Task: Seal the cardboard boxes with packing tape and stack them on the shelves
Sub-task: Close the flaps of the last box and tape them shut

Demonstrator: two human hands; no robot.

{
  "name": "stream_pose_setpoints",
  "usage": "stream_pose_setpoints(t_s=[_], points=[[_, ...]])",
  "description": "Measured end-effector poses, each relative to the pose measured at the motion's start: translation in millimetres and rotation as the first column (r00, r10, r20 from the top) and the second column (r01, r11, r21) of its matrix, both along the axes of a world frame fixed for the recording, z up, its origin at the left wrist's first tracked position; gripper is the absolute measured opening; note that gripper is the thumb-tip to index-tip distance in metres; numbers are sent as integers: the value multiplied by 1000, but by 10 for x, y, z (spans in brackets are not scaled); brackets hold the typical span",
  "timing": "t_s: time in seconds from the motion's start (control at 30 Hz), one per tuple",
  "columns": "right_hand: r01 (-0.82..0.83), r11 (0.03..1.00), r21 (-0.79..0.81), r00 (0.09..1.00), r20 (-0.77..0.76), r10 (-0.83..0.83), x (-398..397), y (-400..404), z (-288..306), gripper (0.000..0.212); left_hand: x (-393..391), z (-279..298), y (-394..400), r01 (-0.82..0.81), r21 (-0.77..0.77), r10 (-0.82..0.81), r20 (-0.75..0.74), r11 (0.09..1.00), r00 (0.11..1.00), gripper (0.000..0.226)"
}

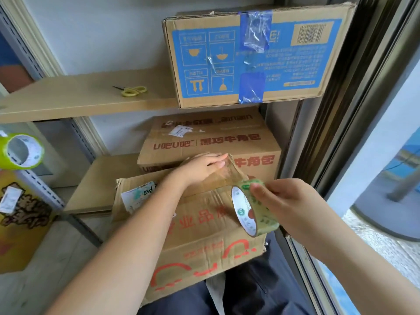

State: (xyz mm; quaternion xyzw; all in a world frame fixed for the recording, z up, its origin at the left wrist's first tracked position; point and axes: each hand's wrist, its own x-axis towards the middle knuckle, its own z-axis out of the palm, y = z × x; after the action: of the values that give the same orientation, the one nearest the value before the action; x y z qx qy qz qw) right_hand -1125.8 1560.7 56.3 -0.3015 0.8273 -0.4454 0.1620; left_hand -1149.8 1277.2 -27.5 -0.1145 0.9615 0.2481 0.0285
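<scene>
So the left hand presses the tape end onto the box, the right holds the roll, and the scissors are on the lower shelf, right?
Not quite: the head view shows the scissors on the upper shelf, left of the blue box. The rest is right.

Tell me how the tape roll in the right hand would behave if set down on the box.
The tape roll, held in the right hand, is a round ring, so on edge it would probably roll. Its pulled strip, pressed down by the left hand, looks thin and floppy, likely to stick to the box.
</scene>
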Motion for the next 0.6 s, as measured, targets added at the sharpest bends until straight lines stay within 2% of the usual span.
stream_pose_setpoints(t_s=[0.1, 0.23, 0.3, 0.37, 0.47, 0.53, 0.6], points=[[-67, 997, -48, 939, 335, 79, 183, 210, 103, 42, 41, 28, -42, -27, -57, 31, 75, 998, 997, 48], [-72, 996, -56, 865, 493, 91, 391, 355, -65, 39, 38, 44, -86, -21, -54, 27, 102, 998, 994, 48], [-55, 999, -4, 886, 460, 50, 469, 333, -242, 36, 31, 26, -83, -22, -92, 30, 88, 995, 996, 47], [-44, 997, 60, 937, 350, 20, 513, 305, -448, 40, 24, 15, -87, -24, -109, 33, 85, 994, 996, 46], [-25, 997, 78, 966, 258, 4, 541, 265, -657, 42, 34, -2, -78, -21, -128, 34, 98, 992, 995, 46], [-15, 998, 57, 954, 298, -2, 535, 189, -769, 37, 36, 35, -30, -12, -160, 32, 125, 987, 992, 46], [35, 999, -3, 895, 445, -31, 510, 101, -830, 31, 63, 133, 101, -9, -235, 41, 133, 972, 990, 48]])
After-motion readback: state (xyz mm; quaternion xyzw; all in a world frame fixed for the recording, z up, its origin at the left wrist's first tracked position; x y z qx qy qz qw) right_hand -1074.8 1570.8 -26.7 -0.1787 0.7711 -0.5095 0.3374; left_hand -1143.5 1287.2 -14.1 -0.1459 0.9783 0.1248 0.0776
